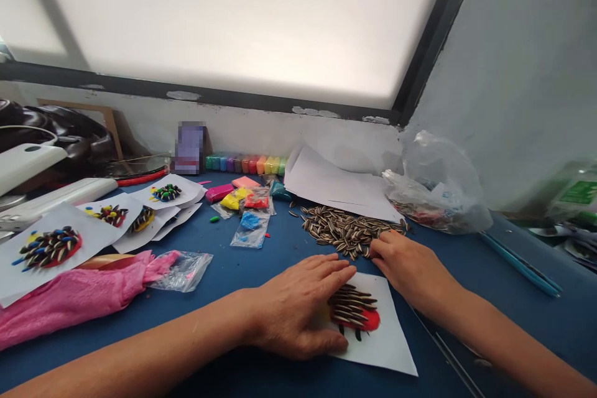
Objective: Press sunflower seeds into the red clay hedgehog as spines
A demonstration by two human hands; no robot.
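Note:
My left hand point(303, 308) lies over the left part of a white paper sheet point(396, 348), thumb and fingers apart. Beside its fingers is a red clay shape point(372, 321) on the sheet. Rows of striped sunflower seeds point(352, 305) stick out of that clay, and dark bits sit below it. My hand hides the left side of the shape. At the near right edge of a loose seed pile point(338, 227), my right hand point(413, 264) has its fingers curled down and together. Whatever is between its fingertips is hidden.
Several finished seed-and-clay pictures point(51, 249) lie left, near a pink cloth point(93, 286). Opened clay packets point(252, 224) and a row of coloured clay point(247, 164) sit farther back. White sheets point(331, 177), a plastic bag point(438, 193) and a blue-green strip-like object point(522, 264) lie around the seeds.

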